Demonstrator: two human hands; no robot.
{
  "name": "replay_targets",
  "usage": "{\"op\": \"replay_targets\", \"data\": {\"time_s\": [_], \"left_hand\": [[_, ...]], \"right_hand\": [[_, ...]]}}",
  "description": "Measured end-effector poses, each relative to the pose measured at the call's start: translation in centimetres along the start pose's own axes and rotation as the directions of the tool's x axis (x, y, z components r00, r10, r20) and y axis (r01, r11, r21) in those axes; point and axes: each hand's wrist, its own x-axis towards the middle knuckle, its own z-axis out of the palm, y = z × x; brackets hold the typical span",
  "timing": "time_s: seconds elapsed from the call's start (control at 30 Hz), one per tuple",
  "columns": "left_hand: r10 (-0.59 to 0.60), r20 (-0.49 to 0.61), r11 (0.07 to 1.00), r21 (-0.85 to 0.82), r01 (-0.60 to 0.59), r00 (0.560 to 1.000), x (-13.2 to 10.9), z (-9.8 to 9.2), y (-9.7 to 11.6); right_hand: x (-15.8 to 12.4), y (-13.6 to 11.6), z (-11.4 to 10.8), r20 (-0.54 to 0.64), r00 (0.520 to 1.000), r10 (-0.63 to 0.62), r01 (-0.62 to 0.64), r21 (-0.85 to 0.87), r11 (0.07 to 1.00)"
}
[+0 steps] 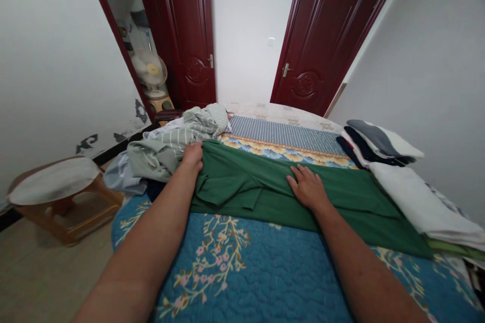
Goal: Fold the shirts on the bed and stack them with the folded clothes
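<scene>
One long, dark-green folded cloth ran left to right, slanting nearer; the left hand gripped its far-left corner, the right hand lay loosely spread on top.

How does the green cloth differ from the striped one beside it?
The green cloth is plain and dark; the striped cloth is pale with light stripes.
The green cloth lies stretched out, mostly flat; the striped cloth sits bunched in a heap.
Both show creases.
</scene>
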Motion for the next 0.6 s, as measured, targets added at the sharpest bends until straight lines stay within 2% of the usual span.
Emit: {"op": "replay_targets", "data": {"time_s": [0.1,0.2,0.23,0.3,0.33,0.37,0.43,0.5,0.53,0.6], "left_hand": [[-0.071,0.018,0.997,-0.02,0.072,0.997,0.2,-0.2,-0.6],[-0.086,0.06,0.996,-0.029,0.088,0.994,0.2,-0.6,-1.0],[-0.059,0.092,0.998,-0.009,0.06,0.994,0.2,-0.8,-1.0],[0.06,0.191,0.988,0.127,-0.085,0.98,0.4,-1.5,-0.6],[0.132,0.253,0.95,0.244,-0.195,0.958,0.5,-1.8,-0.2],[0.196,0.311,0.873,0.376,-0.31,0.93,0.6,-2.1,0.4],[0.282,0.375,0.647,0.605,-0.464,0.883,0.8,-2.1,1.7],[0.351,0.39,0.457,0.722,-0.52,0.851,0.9,-1.3,3.2],[0.374,0.403,0.402,0.742,-0.537,0.836,1.0,-0.5,3.9],[0.332,0.448,0.373,0.746,-0.551,0.83,1.3,1.3,4.8]], "right_hand": [[0.5,1.0,-0.1,0.009,0.996,0.089,-0.089,-0.016,0.996],[0.8,1.6,-0.1,0.005,0.991,0.133,-0.133,-0.025,0.991],[0.9,1.7,0.0,0.008,0.991,0.136,-0.136,-0.027,0.99],[0.9,1.7,0.0,0.012,0.991,0.137,-0.136,-0.029,0.99],[0.9,1.7,0.0,0.013,0.991,0.137,-0.136,-0.028,0.99],[0.8,1.6,0.1,0.012,0.99,0.137,-0.137,-0.028,0.99],[0.8,1.5,0.1,0.003,0.991,0.137,-0.137,-0.026,0.99],[0.7,1.4,0.2,-0.005,0.991,0.134,-0.134,-0.026,0.991],[0.7,1.4,0.2,-0.009,0.991,0.132,-0.132,-0.025,0.991],[0.6,1.4,0.2,-0.016,0.991,0.13,-0.13,-0.021,0.991]]}}
